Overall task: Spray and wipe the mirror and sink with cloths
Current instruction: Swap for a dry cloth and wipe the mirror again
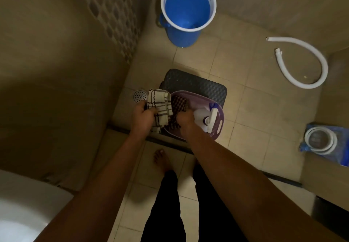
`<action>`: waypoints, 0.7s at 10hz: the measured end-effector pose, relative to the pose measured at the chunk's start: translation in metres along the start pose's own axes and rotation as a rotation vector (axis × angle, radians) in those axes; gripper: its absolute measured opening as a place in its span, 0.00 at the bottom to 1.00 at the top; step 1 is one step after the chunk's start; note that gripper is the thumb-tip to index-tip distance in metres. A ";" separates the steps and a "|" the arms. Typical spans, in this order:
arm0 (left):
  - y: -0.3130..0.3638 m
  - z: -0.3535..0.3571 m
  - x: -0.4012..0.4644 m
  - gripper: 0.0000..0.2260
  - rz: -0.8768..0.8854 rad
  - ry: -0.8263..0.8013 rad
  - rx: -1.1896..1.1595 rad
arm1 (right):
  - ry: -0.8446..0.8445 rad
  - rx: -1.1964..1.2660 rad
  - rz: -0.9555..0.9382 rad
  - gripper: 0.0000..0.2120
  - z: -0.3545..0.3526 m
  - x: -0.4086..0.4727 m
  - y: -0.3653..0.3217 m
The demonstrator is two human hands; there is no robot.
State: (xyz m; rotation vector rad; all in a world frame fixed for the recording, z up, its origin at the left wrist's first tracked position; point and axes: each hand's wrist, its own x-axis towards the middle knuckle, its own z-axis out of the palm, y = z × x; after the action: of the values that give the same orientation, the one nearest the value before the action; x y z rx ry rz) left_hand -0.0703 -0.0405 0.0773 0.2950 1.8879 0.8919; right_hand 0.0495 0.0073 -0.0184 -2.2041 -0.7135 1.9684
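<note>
- Both arms reach forward and down from the bottom of the view, nearly straight, towards a purple basket (219, 126) that sits on a dark textured stool (198, 85) on the tiled floor.
- The left hand (142, 117) is seen from its back, fingers curled round a cream checked cloth (159, 103); the cloth is bunched above the fist and hangs down beside it, over the left rim of the basket.
- The right hand (186, 122) is inside the basket, fingers curled down on a darker brown checked cloth (178, 105) that lies in the basket; whether it truly grips the cloth or only presses into it cannot be told, since the fingertips are hidden.
- Just right of the right hand, a white spray bottle (204, 119) lies in the basket, its nozzle towards the basket's right wall.
- The two hands are close together, the cream cloth hanging between them.
- A white sink (22, 204) shows at the lower left corner, beside the left forearm; the mirror is out of view.
- A round floor drain (140, 96) lies just left of the stool.
- A blue bucket (187, 11) with a white rim stands well beyond the stool.
- A loose white hose (309, 62) curves on the floor at right.
- A bare foot (162, 159) and dark trouser legs show between the arms.
</note>
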 end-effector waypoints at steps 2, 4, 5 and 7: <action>-0.012 0.001 0.016 0.14 -0.024 -0.027 -0.040 | 0.004 0.105 0.073 0.23 0.009 0.040 0.012; -0.014 0.001 0.018 0.13 -0.032 -0.021 -0.051 | 0.015 0.014 -0.023 0.19 0.008 0.004 -0.001; -0.010 -0.001 0.014 0.14 -0.038 -0.032 -0.034 | 0.132 0.061 -0.125 0.21 0.007 -0.021 -0.003; -0.011 0.000 0.010 0.12 -0.040 -0.028 -0.041 | 0.222 -0.644 -0.387 0.23 0.010 -0.024 0.030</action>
State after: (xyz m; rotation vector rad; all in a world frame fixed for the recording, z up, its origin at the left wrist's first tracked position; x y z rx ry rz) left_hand -0.0736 -0.0427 0.0627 0.2427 1.8409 0.8942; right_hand 0.0466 -0.0310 -0.0091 -2.2815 -1.7669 1.3999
